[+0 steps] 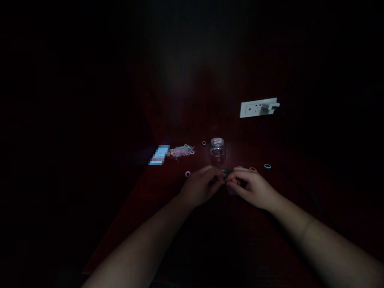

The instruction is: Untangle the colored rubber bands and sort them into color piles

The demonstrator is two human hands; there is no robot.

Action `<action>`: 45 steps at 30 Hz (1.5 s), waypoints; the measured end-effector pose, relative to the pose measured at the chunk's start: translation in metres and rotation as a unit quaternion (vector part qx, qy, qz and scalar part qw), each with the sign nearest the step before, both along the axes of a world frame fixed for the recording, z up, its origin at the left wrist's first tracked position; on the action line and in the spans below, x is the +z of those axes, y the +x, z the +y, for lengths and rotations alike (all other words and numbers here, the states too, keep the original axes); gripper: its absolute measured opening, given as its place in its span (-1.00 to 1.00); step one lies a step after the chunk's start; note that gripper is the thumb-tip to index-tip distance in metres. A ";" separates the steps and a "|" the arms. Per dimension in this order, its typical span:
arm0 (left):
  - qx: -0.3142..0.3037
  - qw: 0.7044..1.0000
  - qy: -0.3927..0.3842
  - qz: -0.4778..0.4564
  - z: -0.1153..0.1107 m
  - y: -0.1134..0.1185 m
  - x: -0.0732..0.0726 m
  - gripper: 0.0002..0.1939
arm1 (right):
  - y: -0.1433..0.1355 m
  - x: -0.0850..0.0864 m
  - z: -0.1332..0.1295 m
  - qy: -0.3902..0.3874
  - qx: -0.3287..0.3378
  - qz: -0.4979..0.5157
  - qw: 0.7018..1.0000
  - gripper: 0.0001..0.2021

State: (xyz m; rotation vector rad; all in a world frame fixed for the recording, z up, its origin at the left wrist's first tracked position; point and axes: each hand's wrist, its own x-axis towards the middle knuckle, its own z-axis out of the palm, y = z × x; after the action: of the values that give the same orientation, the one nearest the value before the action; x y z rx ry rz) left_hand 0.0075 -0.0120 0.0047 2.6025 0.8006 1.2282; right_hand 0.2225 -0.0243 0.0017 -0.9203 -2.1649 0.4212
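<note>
Both left hand and right hand curl mid-frame | grasp: I cannot tell | green piece: likely light, soft; pinch edge

Table: dark red, smooth, slightly glossy, wood-like. Jar: clear, glossy, glass or hard plastic, cannot tell which. Socket plate: pale smooth plastic, low sheen. Blue ring: smooth-looking, material unclear. Pile: thin, stringy, rough overall.
</note>
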 end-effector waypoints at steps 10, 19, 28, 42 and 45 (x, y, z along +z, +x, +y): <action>-0.021 1.000 -0.011 0.004 0.000 -0.002 0.003 -0.78 | 0.005 0.003 0.000 -0.009 0.005 -0.006 1.000 -0.79; 0.005 0.999 -0.033 0.035 0.002 -0.002 -0.001 -0.80 | 0.005 0.001 0.003 0.003 0.016 -0.008 1.000 -0.82; 0.011 0.999 -0.026 0.028 0.004 -0.002 -0.004 -0.84 | 0.006 0.000 0.003 -0.003 0.019 -0.007 1.000 -0.81; 0.015 0.999 -0.019 0.028 0.003 -0.003 -0.004 -0.85 | 0.007 0.000 0.001 0.009 -0.017 -0.012 1.000 -0.97; 0.017 0.999 -0.022 0.033 0.003 -0.003 -0.003 -0.85 | 0.006 0.001 0.000 0.008 -0.006 -0.011 1.000 -0.96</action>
State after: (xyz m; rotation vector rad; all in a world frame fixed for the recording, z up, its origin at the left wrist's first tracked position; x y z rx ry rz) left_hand 0.0044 -0.0090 0.0014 2.6168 0.8774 1.1264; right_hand 0.2282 -0.0244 0.0030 -0.9329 -2.1793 0.3893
